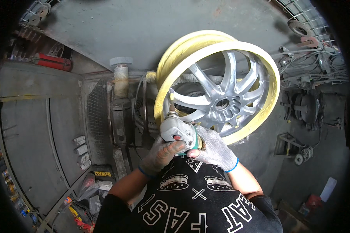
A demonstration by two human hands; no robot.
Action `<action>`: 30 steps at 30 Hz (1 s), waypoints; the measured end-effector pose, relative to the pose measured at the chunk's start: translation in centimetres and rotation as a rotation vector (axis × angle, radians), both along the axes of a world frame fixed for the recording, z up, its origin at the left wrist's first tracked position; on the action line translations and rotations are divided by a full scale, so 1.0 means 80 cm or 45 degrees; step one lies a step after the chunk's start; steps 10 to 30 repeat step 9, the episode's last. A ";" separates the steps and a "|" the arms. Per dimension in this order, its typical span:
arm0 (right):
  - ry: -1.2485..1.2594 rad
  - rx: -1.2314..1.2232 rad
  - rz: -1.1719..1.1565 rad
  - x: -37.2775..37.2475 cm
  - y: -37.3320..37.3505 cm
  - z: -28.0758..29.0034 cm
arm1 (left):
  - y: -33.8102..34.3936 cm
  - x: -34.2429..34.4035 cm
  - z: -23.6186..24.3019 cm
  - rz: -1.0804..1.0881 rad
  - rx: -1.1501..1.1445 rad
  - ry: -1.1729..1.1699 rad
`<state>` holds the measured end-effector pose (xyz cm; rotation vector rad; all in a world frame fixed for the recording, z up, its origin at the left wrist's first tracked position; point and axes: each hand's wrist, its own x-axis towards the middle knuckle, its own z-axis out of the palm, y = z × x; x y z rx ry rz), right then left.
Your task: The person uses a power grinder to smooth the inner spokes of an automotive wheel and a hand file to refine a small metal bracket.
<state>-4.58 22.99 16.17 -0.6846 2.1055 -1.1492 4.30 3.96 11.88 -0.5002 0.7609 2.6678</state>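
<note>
A multi-spoke alloy wheel [229,73] stands tilted in front of me, its spokes bare, shiny metal and its rim [275,81] covered in yellow. Both my hands wear whitish knitted gloves with blue cuffs. They are wrapped around a dusty white-and-green power tool [178,134] with a red button. My left hand [162,153] grips its left side, the thumb lying below the button. On the right side, my right hand [214,150] closes round the body. The tool's narrow tip [171,97] reaches the inner left edge of the wheel, near a spoke end; whether it touches is unclear.
Behind the wheel are a metal post [121,81] with a round top and a grey panel [144,31]. To the left stand grey cabinet doors [27,136], several small cans [81,151] and a red case [53,62]. Tangled cables [310,64] and a wheeled frame [293,147] lie right.
</note>
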 end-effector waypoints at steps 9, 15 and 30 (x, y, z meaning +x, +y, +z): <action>-0.018 0.051 0.009 0.006 0.014 0.006 | 0.008 0.010 -0.015 -0.069 -0.050 0.059; -0.018 0.051 0.009 0.006 0.014 0.006 | 0.008 0.010 -0.015 -0.069 -0.050 0.059; -0.018 0.051 0.009 0.006 0.014 0.006 | 0.008 0.010 -0.015 -0.069 -0.050 0.059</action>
